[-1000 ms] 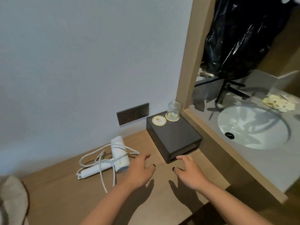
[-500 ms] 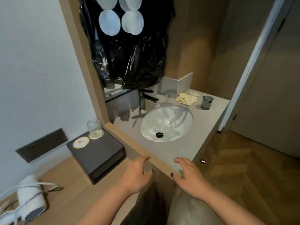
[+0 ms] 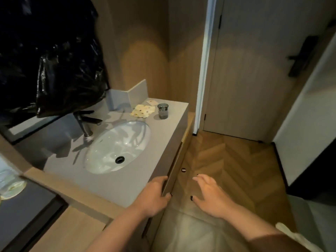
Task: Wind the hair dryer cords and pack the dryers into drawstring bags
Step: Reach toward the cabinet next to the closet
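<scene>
Black plastic sheet [image 3: 54, 70] hanging crumpled across the upper left of the frame, above a dark tap [image 3: 87, 122]. At the far left edge, lower down, a blurred glass [image 3: 7, 180] on a dark box [image 3: 27, 213], only partly in frame. Grey bench [image 3: 127, 186] filling the left centre, with a white oval basin [image 3: 116, 146] sunk into it and a black drain at the bottom of the basin. Toward the back right corner of the bench, a pale patterned cloth [image 3: 142, 110] lying flat, and just beside it a small dark tumbler [image 3: 163, 110], upright.

At lower centre, left hand [image 3: 154, 195] curled over the front edge of the bench, fingertips wrapped around a drawer front [image 3: 174, 168] below the edge. Just to the right, right hand [image 3: 209, 195] apart from it, fingers spread and slightly bent, hovering over the herringbone wood floor [image 3: 227, 164], gripping nothing.

Further right, a closed pale door [image 3: 245, 70] at upper centre, and a dark handle [image 3: 301, 55] at the upper right.

No hair dryer or drawstring bag anywhere in frame.
</scene>
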